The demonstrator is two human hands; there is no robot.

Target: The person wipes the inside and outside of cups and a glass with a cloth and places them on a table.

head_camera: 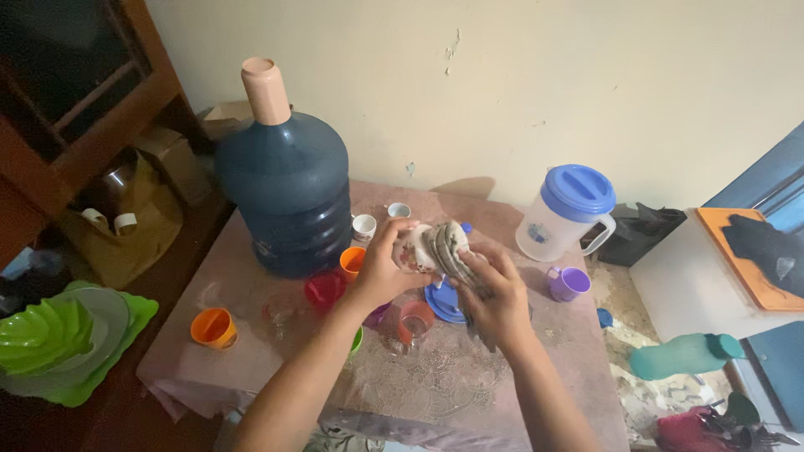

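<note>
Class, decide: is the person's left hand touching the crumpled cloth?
Touching. The head view shows the left hand with fingers wrapped around the crumpled cloth.

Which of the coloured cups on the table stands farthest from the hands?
The orange cup near the table's left edge. It stands alone, well left of the left hand; the other orange cup, red and purple ones cluster closer.

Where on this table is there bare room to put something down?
Bare cloth lies along the table's near edge below both hands, and at the left between the orange cup and the water jug. It is crowded around the red cup, blue lid and left hand.
</note>
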